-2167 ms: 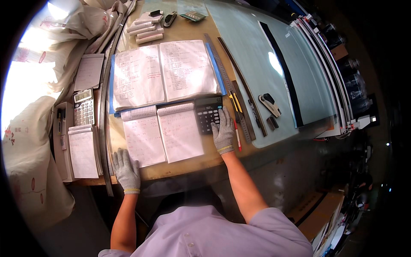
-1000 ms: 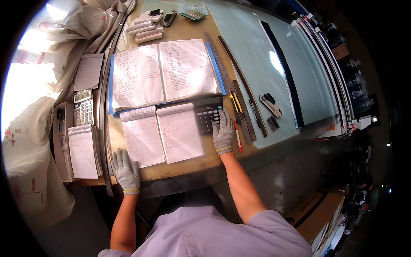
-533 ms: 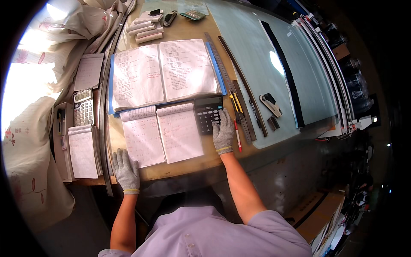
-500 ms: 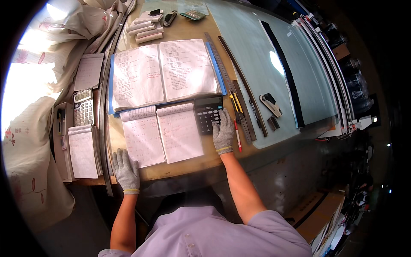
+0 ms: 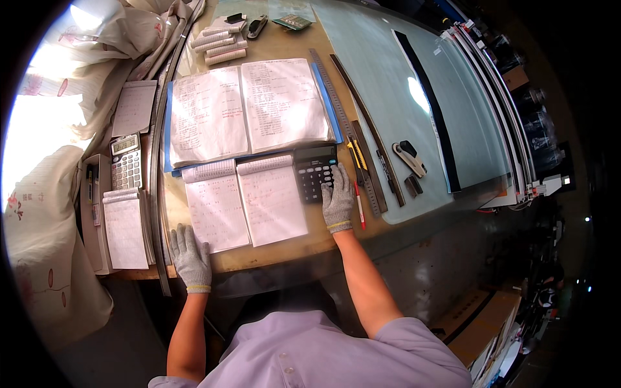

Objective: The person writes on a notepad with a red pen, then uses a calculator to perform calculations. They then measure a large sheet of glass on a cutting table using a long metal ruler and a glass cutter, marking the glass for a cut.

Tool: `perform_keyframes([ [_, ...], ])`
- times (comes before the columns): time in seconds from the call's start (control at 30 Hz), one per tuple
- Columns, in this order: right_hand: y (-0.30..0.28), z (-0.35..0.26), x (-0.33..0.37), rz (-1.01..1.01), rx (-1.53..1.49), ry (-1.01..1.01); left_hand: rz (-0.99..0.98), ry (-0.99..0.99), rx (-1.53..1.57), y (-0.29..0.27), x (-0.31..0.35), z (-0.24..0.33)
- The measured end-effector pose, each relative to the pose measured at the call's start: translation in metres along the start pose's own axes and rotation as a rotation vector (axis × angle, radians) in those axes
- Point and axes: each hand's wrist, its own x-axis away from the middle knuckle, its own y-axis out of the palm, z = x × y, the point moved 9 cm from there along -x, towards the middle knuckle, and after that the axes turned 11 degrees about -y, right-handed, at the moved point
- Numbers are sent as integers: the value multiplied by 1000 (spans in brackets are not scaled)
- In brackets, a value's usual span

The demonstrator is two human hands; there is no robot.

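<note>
My right hand (image 5: 337,204), in a grey knit glove, rests with outstretched fingers over the right side of a black desk calculator (image 5: 310,169), covering some of its keys. Near the table's front edge my left hand (image 5: 190,260), gloved alike, lies flat with fingers spread, its thumb by the corner of a handwritten pad (image 5: 213,207). A second handwritten pad (image 5: 273,202) lies between that one and the calculator. Behind both is an open binder (image 5: 206,116) of written pages with a blue cover. A red and white pen (image 5: 359,205) lies just right of my right hand.
Right of the binder lie a steel ruler (image 5: 328,94), a yellow utility knife (image 5: 356,154), dark strips and a stapler (image 5: 410,159). At left are a silver calculator (image 5: 126,161), a notepad (image 5: 125,231) and a narrow box (image 5: 97,213). Rolled papers (image 5: 223,42) are stacked at the back.
</note>
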Motion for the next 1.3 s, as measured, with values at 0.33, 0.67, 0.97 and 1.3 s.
perform_keyframes([
  [0.33,2,2,1,3,5,-2,-9,-4,-13,2,0,-1],
  [0.67,2,3,2,5,19,-8,-12,-7,-13,1,0,0],
  [0.97,2,3,1,19,18,-15,-8,-6,-10,-1,0,1],
  [1.3,2,3,1,15,23,-12,-5,-4,-15,-1,0,1],
])
